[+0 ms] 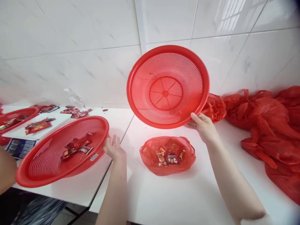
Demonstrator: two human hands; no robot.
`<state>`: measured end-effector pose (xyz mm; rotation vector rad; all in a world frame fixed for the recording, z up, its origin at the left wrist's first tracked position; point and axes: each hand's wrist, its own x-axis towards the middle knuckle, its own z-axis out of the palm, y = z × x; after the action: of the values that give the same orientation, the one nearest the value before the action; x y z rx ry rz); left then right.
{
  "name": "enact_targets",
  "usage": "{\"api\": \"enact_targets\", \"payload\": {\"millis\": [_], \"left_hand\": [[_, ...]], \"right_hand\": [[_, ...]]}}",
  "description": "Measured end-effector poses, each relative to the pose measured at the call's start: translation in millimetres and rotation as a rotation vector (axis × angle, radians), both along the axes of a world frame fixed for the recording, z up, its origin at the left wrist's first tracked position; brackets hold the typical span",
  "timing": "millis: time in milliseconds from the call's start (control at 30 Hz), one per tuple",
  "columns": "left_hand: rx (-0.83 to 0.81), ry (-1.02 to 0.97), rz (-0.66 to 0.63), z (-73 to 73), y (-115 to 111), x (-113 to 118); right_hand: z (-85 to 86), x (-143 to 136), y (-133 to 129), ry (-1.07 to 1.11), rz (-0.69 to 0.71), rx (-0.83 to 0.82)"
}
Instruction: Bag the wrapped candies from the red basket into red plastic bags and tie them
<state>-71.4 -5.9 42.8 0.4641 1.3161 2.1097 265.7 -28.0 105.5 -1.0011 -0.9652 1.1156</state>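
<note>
My right hand (202, 125) grips the lower right rim of a round red plastic mesh basket (166, 93). That basket is raised above the table and tipped so that its bare inside faces me. Below it, an open red plastic bag (146, 159) stands on the table with several red wrapped packets (172, 153) inside. My left hand (115, 148) is at the right side of a second red mesh basket (50, 156), its fingers stretched out and apart. This basket is tilted and holds a few red packets (78, 145). Whether my left palm touches its rim is hard to tell.
Filled red plastic bags (269, 115) are heaped on the right of the white table (159, 200). A scale (21, 147) with a packet on it, a clear plastic bottle (75, 98) and another red basket (30, 112) stand left. Another person's arm (7, 170) shows at the left edge.
</note>
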Motion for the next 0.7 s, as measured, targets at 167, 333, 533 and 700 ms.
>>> {"api": "enact_targets", "payload": {"millis": [167, 333, 533, 700], "left_hand": [[0.001, 0.017, 0.084, 0.9, -5, -14], [0.175, 0.012, 0.126, 7.8, -4, -17], [0.196, -0.031, -0.109, 4.4, -2, -1], [0.210, -0.023, -0.340, -7.0, -1, 15]], "right_hand": [[7.4, 17, -4, 0.055, -0.096, 0.043], [12.5, 26, -8, 0.081, -0.131, 0.052], [19.8, 12, -16, 0.085, 0.045, 0.025], [30.3, -22, -34, 0.045, 0.325, -0.060]]}}
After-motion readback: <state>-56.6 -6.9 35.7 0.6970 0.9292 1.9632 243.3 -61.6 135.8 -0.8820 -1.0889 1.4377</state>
